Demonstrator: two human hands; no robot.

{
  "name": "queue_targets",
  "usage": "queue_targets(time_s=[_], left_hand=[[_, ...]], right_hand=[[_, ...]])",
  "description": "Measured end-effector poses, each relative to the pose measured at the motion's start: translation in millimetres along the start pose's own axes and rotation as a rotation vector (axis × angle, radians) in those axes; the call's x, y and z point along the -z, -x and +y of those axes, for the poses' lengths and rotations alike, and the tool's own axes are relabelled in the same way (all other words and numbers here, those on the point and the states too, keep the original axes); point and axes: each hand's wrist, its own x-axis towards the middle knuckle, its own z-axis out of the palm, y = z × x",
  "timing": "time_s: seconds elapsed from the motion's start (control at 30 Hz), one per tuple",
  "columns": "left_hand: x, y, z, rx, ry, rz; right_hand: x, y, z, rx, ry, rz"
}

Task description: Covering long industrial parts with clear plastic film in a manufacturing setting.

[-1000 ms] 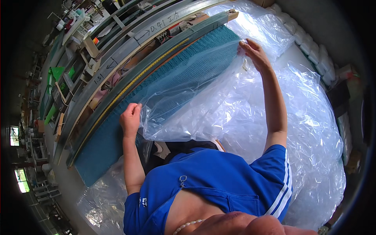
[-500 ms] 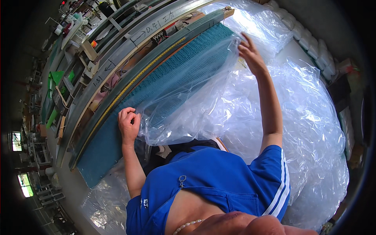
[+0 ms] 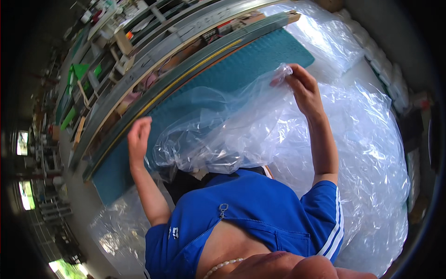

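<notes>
Holds a clear plastic sheet (image 3: 223, 135) by its upper right end in the right hand (image 3: 304, 90), with the grip closed, thumb and fingers pinched on bunched film. Keeps the left hand (image 3: 138, 139) just beyond the opposite end, fingers together and pointing upward; cannot tell whether that grip pinches anything, blurred as it is.

As to the sheet, spreads over the near part of a blue-green surface (image 3: 260, 60), crumpled and see-through. Runs with its long axis slantwise, from lower left to upper right. Points its narrow, gathered end up toward the right hand, and its broad, loose end down to the left, close to the left forearm. Reaches with its lower edge just above a blue shirt (image 3: 246, 195). Follows roughly the same slant as the surface, and as the metal rail (image 3: 265, 24) along the far side with its yellow measuring strip (image 3: 197, 68). Borders on the right a large heap of clear plastic (image 3: 362, 153); cannot tell exactly where to part the two.
</notes>
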Motion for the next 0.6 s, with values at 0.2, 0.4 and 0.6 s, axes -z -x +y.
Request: queue_targets(time_s=[0.2,0.4,0.6], left_hand=[[-75,-20,115,-0.602,-0.08,-0.224],[-119,-11,122,-0.676,0.099,-0.325],[-97,2,99,-0.361,0.263,-0.359]], right_hand=[[-70,17,-23,0.177,0.316,-0.117],[-109,24,-24,0.375,0.5,-0.018],[-111,26,-16,0.373,0.713,0.029]])
